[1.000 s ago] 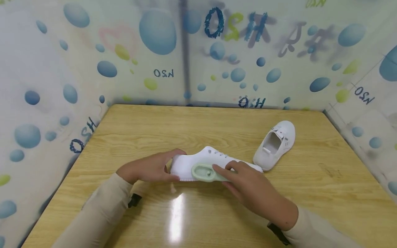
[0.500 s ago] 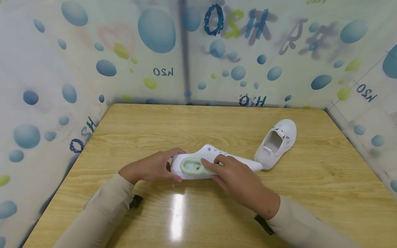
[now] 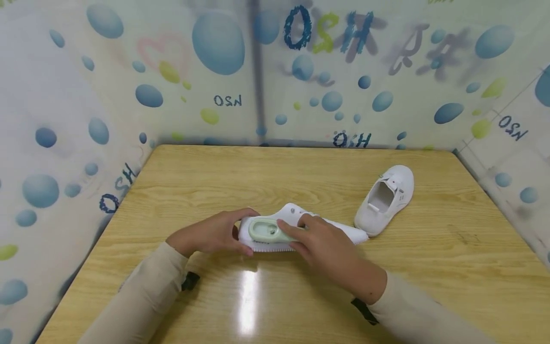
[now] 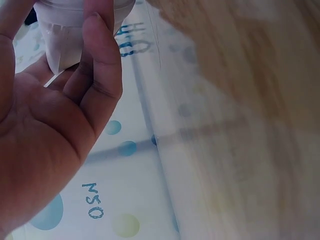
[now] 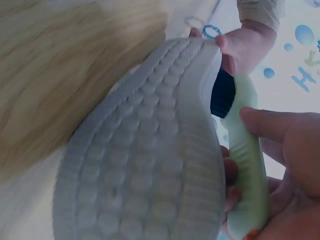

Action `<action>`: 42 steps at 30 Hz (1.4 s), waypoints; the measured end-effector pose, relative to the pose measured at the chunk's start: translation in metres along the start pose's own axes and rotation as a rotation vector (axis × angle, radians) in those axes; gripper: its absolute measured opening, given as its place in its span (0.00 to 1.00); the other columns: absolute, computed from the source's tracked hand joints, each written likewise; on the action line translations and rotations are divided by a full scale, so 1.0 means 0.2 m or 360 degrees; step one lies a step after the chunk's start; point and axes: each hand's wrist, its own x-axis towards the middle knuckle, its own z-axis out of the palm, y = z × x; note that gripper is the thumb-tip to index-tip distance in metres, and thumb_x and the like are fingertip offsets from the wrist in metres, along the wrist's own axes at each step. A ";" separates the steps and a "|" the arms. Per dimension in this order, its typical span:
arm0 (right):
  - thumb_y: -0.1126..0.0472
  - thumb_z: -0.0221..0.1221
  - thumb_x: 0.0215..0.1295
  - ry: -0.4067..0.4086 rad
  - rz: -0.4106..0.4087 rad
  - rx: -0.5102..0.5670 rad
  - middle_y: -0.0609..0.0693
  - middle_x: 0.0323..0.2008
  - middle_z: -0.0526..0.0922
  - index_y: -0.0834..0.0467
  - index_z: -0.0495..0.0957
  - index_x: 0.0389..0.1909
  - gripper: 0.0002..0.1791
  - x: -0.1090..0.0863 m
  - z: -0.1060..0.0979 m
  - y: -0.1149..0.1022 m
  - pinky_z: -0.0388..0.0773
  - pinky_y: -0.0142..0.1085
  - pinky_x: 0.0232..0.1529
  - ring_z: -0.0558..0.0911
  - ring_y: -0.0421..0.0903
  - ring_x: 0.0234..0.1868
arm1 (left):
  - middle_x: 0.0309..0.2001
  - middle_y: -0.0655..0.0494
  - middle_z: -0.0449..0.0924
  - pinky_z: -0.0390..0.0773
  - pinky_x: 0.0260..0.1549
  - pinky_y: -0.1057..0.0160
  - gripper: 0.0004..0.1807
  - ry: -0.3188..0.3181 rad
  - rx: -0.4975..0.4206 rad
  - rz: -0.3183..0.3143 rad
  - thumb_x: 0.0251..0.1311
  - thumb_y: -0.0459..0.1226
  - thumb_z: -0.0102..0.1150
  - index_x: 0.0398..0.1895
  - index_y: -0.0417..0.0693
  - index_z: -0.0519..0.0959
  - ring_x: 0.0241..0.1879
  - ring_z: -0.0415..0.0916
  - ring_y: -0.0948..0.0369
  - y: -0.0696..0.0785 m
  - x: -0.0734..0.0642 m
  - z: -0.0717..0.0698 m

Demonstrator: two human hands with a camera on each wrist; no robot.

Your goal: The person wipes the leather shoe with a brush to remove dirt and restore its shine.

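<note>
A white lace-up shoe (image 3: 345, 231) lies on its side, its heel to the left and its studded sole (image 5: 135, 150) toward the person. My left hand (image 3: 215, 232) grips the heel between thumb and fingers; the left wrist view shows the fingers (image 4: 102, 60) curled round it. With my right hand (image 3: 333, 248) I hold a pale green brush (image 5: 248, 170) by its handle. Its oval head lies against the shoe's upper side near the heel. In the right wrist view dark bristles (image 5: 223, 94) face the shoe. The bristle tips are partly hidden behind the sole's edge.
A second white shoe (image 3: 384, 200) stands upright at the right, its heel close to the held shoe's toe. Both are on a wood-grain table (image 3: 215, 181). A wall (image 3: 275, 71) printed with blue and green drops rises behind the table's far edge.
My right hand has slid the brush left along the shoe's side toward the heel, mostly in the first half second. The left hand keeps its hold on the heel.
</note>
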 end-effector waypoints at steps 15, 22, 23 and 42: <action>0.61 0.56 0.68 -0.0188 0.0071 0.0029 0.50 0.41 0.77 0.41 0.72 0.69 0.28 -0.07 -0.10 0.03 0.72 0.35 0.35 0.72 0.42 0.35 | 0.52 0.53 0.77 0.81 0.41 0.63 0.38 -0.0012 -0.0022 0.0008 0.49 0.46 0.77 0.64 0.59 0.69 0.36 0.83 0.61 -0.01 0.00 0.00; 0.60 0.56 0.70 -0.0147 0.0024 0.0028 0.51 0.42 0.77 0.43 0.71 0.70 0.27 0.00 -0.01 -0.01 0.76 0.37 0.40 0.73 0.43 0.36 | 0.53 0.55 0.77 0.81 0.42 0.63 0.40 -0.0026 -0.0021 0.0002 0.50 0.45 0.77 0.66 0.57 0.67 0.39 0.83 0.61 0.00 0.00 0.00; 0.59 0.56 0.71 -0.0147 0.0010 0.0033 0.51 0.43 0.77 0.43 0.70 0.70 0.27 0.01 0.00 -0.02 0.76 0.38 0.41 0.73 0.43 0.37 | 0.53 0.55 0.77 0.81 0.43 0.63 0.40 -0.0030 -0.0021 0.0007 0.50 0.44 0.77 0.66 0.57 0.68 0.40 0.83 0.61 0.00 0.00 0.00; 0.61 0.58 0.69 -0.0226 0.0092 0.0095 0.50 0.42 0.77 0.38 0.70 0.70 0.29 -0.07 -0.11 0.05 0.71 0.34 0.34 0.70 0.40 0.34 | 0.54 0.54 0.75 0.81 0.42 0.62 0.40 -0.0034 -0.0009 -0.0025 0.50 0.46 0.77 0.67 0.58 0.67 0.38 0.82 0.61 -0.01 0.00 0.00</action>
